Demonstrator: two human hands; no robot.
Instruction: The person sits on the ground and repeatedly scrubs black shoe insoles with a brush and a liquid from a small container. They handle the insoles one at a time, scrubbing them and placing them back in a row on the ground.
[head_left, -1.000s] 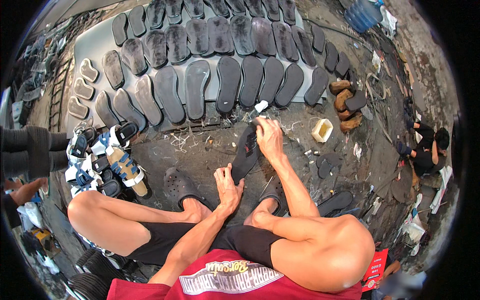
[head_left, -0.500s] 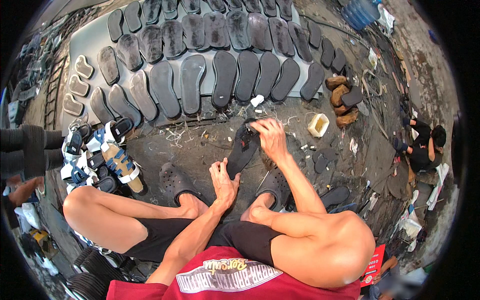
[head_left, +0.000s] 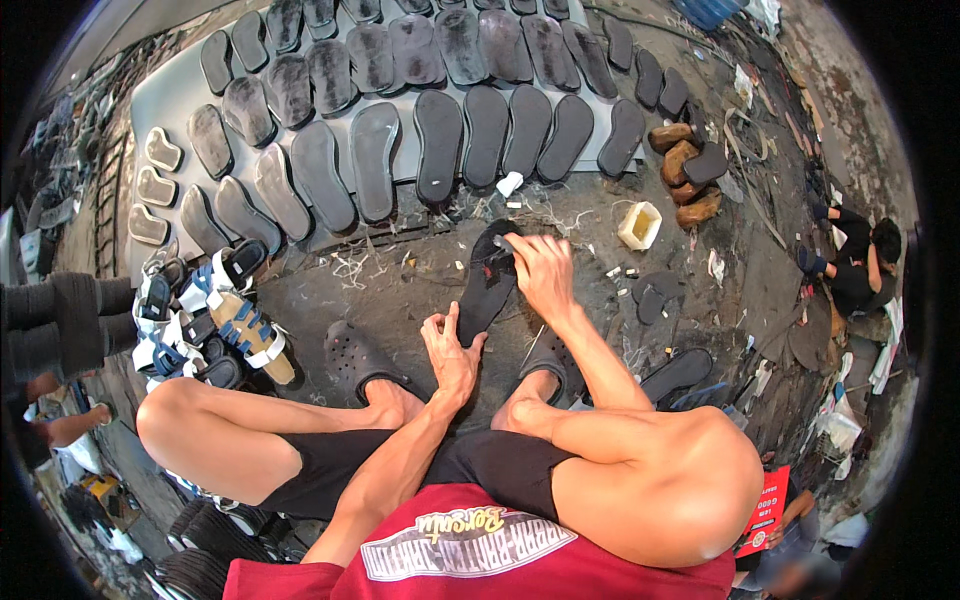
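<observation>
A black sandal sole (head_left: 487, 290) slants away from me over the dark ground between my feet, with a small reddish patch near its far end. My left hand (head_left: 452, 352) grips its near end, thumb on one side and fingers on the other. At the far end, my right hand (head_left: 543, 268) pinches a small grey piece (head_left: 503, 242) against the sole's upper face. What exactly that piece is, I cannot make out, since the fingers cover most of it. Dark clogs (head_left: 362, 362) are on my feet on either side.
Rows of dark soles (head_left: 437, 145) lie on a pale sheet (head_left: 165, 105) ahead. Strapped sandals (head_left: 240, 325) are heaped at left. To the right are a cut-open pale container (head_left: 639, 226), brown foot-shaped blocks (head_left: 680, 165) and loose dark soles (head_left: 676, 376). Another person (head_left: 862, 265) sits far right.
My right hand has shifted slightly at the sole's far end, still pinching the small piece. The left hand keeps its grip. The whole view has tilted a little.
</observation>
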